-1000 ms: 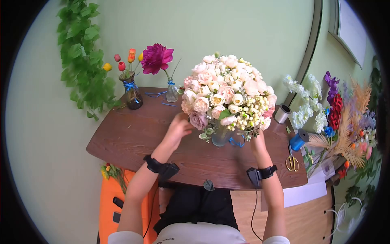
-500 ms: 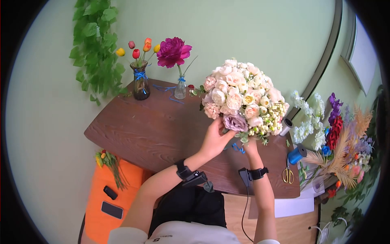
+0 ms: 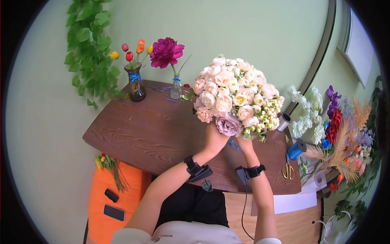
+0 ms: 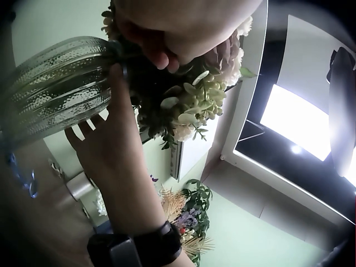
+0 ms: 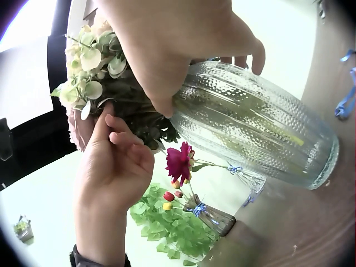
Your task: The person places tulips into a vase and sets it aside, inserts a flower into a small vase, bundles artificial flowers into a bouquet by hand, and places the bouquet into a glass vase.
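A glass vase (image 5: pixel 250 122) holds a full bouquet of white, cream and pink flowers (image 3: pixel 239 89), with a mauve rose (image 3: pixel 228 124) low at the front. My right hand (image 3: pixel 245 144) grips the vase near its neck, thumb and fingers on different sides, as the left wrist view shows with the hand (image 4: pixel 114 147) against the ribbed glass (image 4: pixel 61 83). Under the flowers, my left hand (image 3: pixel 215 140) has curled fingers at the leaves below the rose; in the right wrist view this hand (image 5: pixel 114 167) touches a leaf with one digit. Flowers partly hide its fingertips in the head view.
At the table's (image 3: pixel 162 134) back left stand a dark vase of tulips (image 3: pixel 137 87) and a small vase (image 3: pixel 176 88) with a magenta flower. Scissors (image 3: pixel 288 171), a blue ribbon spool (image 3: pixel 296 149) and a silver spool (image 3: pixel 284 122) lie right. More flowers (image 3: pixel 335 122) are beyond.
Since a second ago, my left hand has moved from the bouquet's left side to beneath its front. The bouquet has shifted right in the head view, which has moved too.
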Motion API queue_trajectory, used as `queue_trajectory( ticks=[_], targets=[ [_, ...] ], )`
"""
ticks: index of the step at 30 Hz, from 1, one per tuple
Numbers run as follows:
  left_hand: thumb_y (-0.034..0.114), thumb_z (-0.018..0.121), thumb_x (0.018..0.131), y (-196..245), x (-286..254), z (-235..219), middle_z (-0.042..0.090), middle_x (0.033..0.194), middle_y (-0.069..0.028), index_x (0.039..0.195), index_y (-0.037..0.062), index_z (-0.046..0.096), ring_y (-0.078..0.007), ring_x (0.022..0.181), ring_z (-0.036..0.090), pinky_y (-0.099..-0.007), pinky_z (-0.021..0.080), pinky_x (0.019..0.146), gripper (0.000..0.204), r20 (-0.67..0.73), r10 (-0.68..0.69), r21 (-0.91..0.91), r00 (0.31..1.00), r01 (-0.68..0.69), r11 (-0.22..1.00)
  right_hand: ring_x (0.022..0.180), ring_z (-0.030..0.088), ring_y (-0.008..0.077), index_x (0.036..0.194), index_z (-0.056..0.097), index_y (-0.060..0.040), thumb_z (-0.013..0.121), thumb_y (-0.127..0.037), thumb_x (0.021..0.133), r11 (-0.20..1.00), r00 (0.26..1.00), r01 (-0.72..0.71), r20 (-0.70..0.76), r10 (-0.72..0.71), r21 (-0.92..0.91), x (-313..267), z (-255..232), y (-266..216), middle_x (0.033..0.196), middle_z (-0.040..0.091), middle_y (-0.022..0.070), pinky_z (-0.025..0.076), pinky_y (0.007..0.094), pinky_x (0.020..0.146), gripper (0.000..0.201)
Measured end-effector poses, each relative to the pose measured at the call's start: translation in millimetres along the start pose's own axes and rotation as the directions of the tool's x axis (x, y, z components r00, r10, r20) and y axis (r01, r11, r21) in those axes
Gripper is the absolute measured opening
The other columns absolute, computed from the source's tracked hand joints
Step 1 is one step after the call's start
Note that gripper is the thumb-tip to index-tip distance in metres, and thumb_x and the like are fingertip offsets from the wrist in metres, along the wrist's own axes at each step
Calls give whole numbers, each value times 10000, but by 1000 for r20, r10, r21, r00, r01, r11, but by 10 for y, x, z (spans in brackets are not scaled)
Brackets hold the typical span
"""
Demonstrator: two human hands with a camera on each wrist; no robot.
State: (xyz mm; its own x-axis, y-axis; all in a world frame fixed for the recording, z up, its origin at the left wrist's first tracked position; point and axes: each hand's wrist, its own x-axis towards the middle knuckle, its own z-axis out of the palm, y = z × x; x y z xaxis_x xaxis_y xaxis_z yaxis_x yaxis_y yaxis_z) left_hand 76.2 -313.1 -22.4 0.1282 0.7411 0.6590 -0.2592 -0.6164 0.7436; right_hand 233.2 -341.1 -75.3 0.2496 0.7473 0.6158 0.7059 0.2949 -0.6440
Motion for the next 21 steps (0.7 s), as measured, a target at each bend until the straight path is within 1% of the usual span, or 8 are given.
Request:
queue_trajectory(
  ticks=[5, 7, 8, 11, 13, 16, 19, 21],
  targets=[
    [4, 634, 639, 15, -29, -53, 608, 709, -74, 776, -28, 564, -133, 608, 589, -254, 465, 513, 157, 68, -22, 20, 997, 21, 1000, 1031, 469, 295, 1074, 488, -4, 558, -43, 704, 974, 984, 159, -48, -169, -164, -1, 10, -50, 1091, 502, 164, 371, 356, 877, 379],
    [115, 708, 609, 49, -47, -93, 617, 800, -133, 855, -20, 562, -232, 755, 613, -311, 468, 651, 316, 35, 47, -23, 998, -46, 999, 1045, 459, 297, 1080, 492, -13, 566, -64, 709, 996, 989, 70, -129, -77, -60, -17, 20, -68, 1113, 489, 164, 369, 348, 884, 382],
    [95, 685, 631, 97, -50, -119, 620, 797, -117, 845, -15, 575, -205, 750, 610, -302, 467, 649, 265, 79, 42, -87, 996, -35, 996, 1045, 459, 297, 1080, 492, -13, 566, -64, 709, 996, 988, 69, -136, -76, -59, -11, 8, -61, 1113, 489, 164, 369, 348, 884, 382],
    [82, 668, 647, 143, -67, -149, 622, 786, -115, 828, -11, 585, -202, 740, 609, -296, 467, 641, 220, 59, 41, -130, 997, -33, 991, 1032, 480, 270, 1113, 473, -38, 569, -119, 731, 982, 982, -182, 56, 179, 46, 53, -33, -82, 1105, 511, 130, 379, 350, 880, 401],
    [98, 650, 672, -31, -93, -156, 612, 842, -131, 865, -5, 578, -227, 777, 598, -311, 462, 664, 231, 77, 40, -106, 996, -31, 994, 1024, 490, 257, 1116, 475, -41, 567, -141, 744, 984, 982, -176, 68, 174, 24, 67, -60, -139, 1091, 525, 120, 384, 346, 874, 395],
    [130, 606, 710, -168, -154, -164, 561, 962, -163, 967, 8, 545, -315, 893, 533, -364, 426, 756, 291, 201, -35, 176, 979, -1, 984, 1033, 486, 253, 1102, 494, -44, 572, -187, 763, 978, 979, -195, 72, 190, 69, 77, -68, -226, 1100, 524, 119, 384, 341, 872, 376],
    [133, 608, 710, -243, -208, -153, 557, 948, -168, 972, 8, 546, -338, 887, 528, -379, 419, 761, 297, 228, 44, 216, 973, -95, 972, 1036, 484, 248, 1118, 485, -55, 580, -192, 764, 996, 995, -79, 56, 80, -29, 87, -65, -381, 1120, 516, 112, 380, 343, 877, 391],
    [146, 597, 728, -282, -188, -131, 544, 975, -178, 974, 4, 546, -364, 932, 496, -399, 393, 799, 289, 242, 15, 233, 970, -73, 970, 1010, 499, 253, 1096, 507, -66, 587, -211, 766, 991, 992, -127, 4, 128, -39, 90, 6, -455, 1100, 534, 110, 379, 349, 872, 369]
  ],
)
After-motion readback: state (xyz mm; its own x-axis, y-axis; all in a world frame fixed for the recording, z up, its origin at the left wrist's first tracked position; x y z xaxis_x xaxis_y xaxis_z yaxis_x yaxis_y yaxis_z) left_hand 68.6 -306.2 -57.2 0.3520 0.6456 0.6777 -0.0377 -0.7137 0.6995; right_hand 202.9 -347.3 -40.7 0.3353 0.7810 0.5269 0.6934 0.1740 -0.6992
